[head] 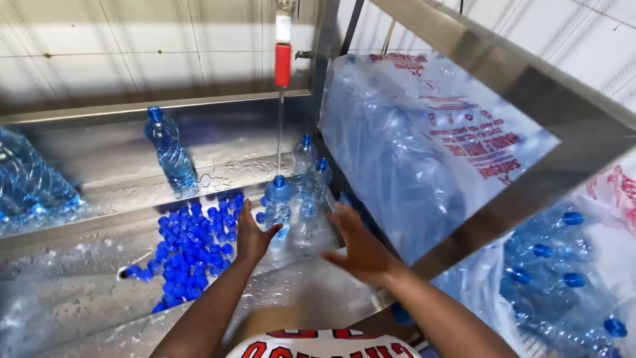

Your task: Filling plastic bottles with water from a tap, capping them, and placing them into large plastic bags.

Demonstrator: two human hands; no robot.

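- My left hand [254, 237] is open beside a capped clear bottle [277, 202], thumb nearly touching it; my right hand [358, 248] is open and blurred, holding nothing.
- The bottle stands upright on the wet steel worktop [79, 292], under a thin water stream [279, 132].
- I count three capped bottles clustered here; a fourth bottle [170, 151] stands apart.
- Loose blue caps [192, 248] lie heaped to the left, too many to count.
- Bagged bottles [424, 146] lean at the right.

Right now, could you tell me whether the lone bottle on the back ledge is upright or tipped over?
Upright. The lone bottle stands on its base on the wet steel ledge, its blue cap on and pointing up, slightly tilted in this view.
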